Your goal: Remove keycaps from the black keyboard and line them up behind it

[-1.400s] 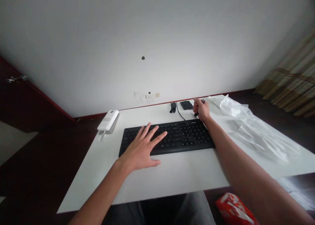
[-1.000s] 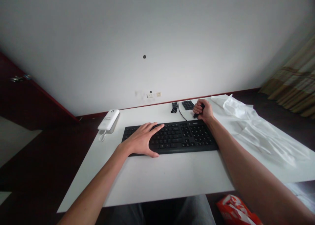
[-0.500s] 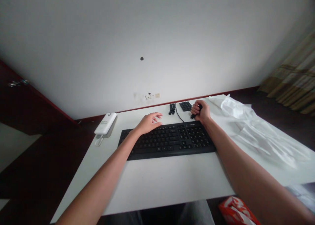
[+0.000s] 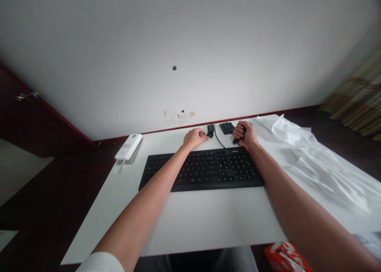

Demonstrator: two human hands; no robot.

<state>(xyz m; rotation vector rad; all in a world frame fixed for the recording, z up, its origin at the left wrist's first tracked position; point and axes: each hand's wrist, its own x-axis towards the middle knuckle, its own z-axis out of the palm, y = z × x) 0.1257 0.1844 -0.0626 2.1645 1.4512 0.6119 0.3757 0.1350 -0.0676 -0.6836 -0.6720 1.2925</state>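
Observation:
A black keyboard (image 4: 205, 170) lies across the white table, its number pad side toward my right forearm. My left hand (image 4: 195, 138) is just beyond its back edge, thumb and fingers pinched on a small black keycap (image 4: 207, 135) at the edge of a little pile. The other loose keycaps (image 4: 211, 130) sit together behind the keyboard. My right hand (image 4: 247, 134) is a fist around a slim black tool (image 4: 236, 141), whose end sticks out below the fingers; its kind is hidden. Beside this fist, more keycaps (image 4: 226, 128) are laid out in a block.
A black cable (image 4: 218, 139) runs back from the keyboard between the keycap groups. A white power bank (image 4: 128, 147) with a short cord lies at the left. Crumpled white plastic sheeting (image 4: 309, 157) covers the right side. A red packet (image 4: 287, 256) is below the front edge.
My left hand has moved right and back from above the keyboard to the loose keycaps, its fingers closing to a pinch. My right fist keeps its hold on the black tool. The view has shifted slightly.

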